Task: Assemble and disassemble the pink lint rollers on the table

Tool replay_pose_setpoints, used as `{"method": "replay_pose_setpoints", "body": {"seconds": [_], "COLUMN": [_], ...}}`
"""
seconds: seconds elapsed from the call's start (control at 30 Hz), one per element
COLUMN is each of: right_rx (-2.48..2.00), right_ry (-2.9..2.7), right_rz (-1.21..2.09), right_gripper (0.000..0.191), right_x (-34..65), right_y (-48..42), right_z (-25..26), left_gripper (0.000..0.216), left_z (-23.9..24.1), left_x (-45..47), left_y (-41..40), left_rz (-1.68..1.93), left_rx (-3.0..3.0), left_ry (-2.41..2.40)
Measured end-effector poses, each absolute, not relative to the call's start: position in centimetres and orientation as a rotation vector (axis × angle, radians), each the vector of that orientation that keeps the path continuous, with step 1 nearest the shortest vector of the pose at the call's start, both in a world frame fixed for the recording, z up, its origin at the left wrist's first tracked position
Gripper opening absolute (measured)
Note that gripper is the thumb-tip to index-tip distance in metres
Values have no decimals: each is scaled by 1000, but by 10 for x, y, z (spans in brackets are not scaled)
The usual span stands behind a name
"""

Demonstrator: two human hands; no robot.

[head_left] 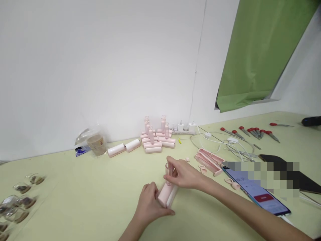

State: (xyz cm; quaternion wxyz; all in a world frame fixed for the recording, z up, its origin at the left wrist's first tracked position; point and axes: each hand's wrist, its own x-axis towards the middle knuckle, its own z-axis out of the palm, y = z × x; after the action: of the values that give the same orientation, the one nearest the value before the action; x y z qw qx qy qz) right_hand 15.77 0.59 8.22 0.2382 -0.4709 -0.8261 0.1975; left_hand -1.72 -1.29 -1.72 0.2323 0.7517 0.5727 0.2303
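Note:
My left hand (pixel 149 205) is closed around the near end of a pink and white case (pixel 166 195) lying on the table. Between the fingers of my right hand (pixel 184 174) is a clear pink tube (pixel 169 171), held upright over the far end of that case. Whether the tube's lower end touches the case I cannot tell. Right of my hands lie open pink case halves (pixel 209 161) and small pink loop-shaped parts (pixel 203 169). Farther back stands a stack of pink and white cases (pixel 153 149) with several upright clear tubes (pixel 151 135) on top.
Two more cases (pixel 132 145) lie left of the stack, near a bagged cup (pixel 97 144). Glass domes (pixel 22 188) are at the left edge. A phone (pixel 258 190), a dark tablet (pixel 288 170), cables (pixel 225 142), a power strip (pixel 184 132) and red-topped tools (pixel 254 131) occupy the right.

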Motion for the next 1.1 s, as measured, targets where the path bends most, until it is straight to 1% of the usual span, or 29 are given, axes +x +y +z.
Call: {"method": "replay_pose_setpoints", "body": {"seconds": [0.1,0.2,0.3,0.33,0.43,0.47,0.5,0.6,0.67,0.73,0.77,0.8,0.83,0.87,0.97,1.03,1.1], "right_rx": [-1289,-1347,-1423,-1425,-1328,-1312,-1322,-1466,-1500,-1503,-1501,-1497,-1488,-1476,-1361,-1129,-868], "right_ry": [-2252,-2182,-2086,-2080,-2201,-2244,-2273,-2256,-2265,-2279,-2274,-2258,-2229,-2192,-2056,-1922,-1831], "right_rz": [513,535,543,576,854,902,904,637,552,530,529,531,535,543,626,822,1040], "right_gripper": [21,20,18,18,25,26,26,27,19,5,4,8,10,14,28,30,29], "right_x": [154,150,150,153,175,185,196,225,237,243,243,242,240,236,215,198,183], "right_y": [2,-2,-6,-5,7,15,24,52,66,73,74,73,70,66,49,36,24], "right_z": [77,68,62,62,66,68,69,64,55,45,41,39,39,41,58,74,86], "left_gripper": [58,46,36,36,39,37,34,31,37,60,75,86,91,88,68,57,45], "left_z": [-18,-22,-24,-22,-11,-6,-1,10,13,17,19,22,25,30,42,47,47], "left_x": [-3,12,18,15,-5,-15,-23,-42,-46,-44,-43,-40,-38,-35,-18,-4,11], "left_y": [-20,-25,-26,-26,-20,-18,-16,-13,-14,-15,-14,-13,-11,-9,0,5,9], "left_rz": [660,683,605,563,452,428,411,433,457,514,570,649,748,851,1087,1133,1106], "left_rx": [2174,2337,2442,2451,2444,2433,2415,2323,2228,2131,2094,2061,2028,1993,1872,1804,1702], "left_ry": [1663,1688,1651,1640,1569,1531,1485,1356,1357,1396,1382,1326,1231,1112,837,772,709]}}
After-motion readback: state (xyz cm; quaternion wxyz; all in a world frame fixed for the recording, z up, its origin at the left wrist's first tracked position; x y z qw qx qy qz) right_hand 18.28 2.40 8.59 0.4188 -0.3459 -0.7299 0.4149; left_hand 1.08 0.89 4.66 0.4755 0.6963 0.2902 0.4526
